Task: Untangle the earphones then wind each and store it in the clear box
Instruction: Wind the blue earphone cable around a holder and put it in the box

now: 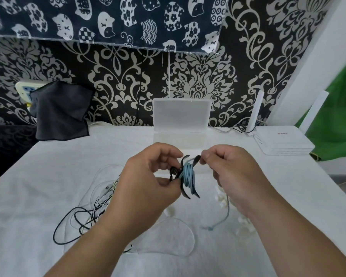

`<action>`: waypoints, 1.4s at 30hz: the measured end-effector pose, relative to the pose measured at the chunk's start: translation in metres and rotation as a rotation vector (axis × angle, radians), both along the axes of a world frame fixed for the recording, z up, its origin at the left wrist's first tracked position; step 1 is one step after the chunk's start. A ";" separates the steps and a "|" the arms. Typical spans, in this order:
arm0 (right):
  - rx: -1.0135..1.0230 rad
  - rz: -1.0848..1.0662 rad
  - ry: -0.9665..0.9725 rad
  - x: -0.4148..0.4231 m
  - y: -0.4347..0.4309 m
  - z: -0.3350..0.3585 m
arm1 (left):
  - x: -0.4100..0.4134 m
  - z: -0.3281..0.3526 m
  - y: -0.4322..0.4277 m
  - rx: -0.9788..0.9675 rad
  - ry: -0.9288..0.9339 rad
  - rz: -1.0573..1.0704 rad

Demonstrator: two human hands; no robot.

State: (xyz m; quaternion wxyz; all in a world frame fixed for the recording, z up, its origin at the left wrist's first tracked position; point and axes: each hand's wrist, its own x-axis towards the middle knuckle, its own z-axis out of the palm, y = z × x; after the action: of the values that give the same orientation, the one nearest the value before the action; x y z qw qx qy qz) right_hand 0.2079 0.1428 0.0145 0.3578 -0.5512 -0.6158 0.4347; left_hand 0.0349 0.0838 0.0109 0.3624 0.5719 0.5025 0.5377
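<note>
My left hand [148,176] grips a dark winder wrapped with light blue earphone cord [188,173], held above the white table. My right hand [234,170] pinches the blue cord near the winder's top right; the loose end of that cord [218,222] hangs down to the cloth. A tangle of black and white earphone cords [82,214] lies to the left, partly hidden by my left forearm. The clear box [180,134] stands open behind my hands, its lid upright against the wall.
A white router [284,142] with antennas sits at the back right. A dark cloth [60,110] hangs at the back left. Small white pieces [244,222] lie under my right wrist. A clear cord loop [168,236] lies at front centre. A white cloth [48,176] covers the table.
</note>
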 end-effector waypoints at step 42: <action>0.041 0.033 -0.070 0.010 0.001 0.009 | -0.004 0.001 -0.001 -0.030 0.181 -0.084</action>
State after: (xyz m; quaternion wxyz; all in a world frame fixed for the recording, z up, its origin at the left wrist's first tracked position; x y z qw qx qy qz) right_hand 0.2176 0.1440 0.0230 0.3401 -0.5483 -0.6457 0.4085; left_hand 0.0312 0.0829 0.0115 0.3465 0.6332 0.5165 0.4607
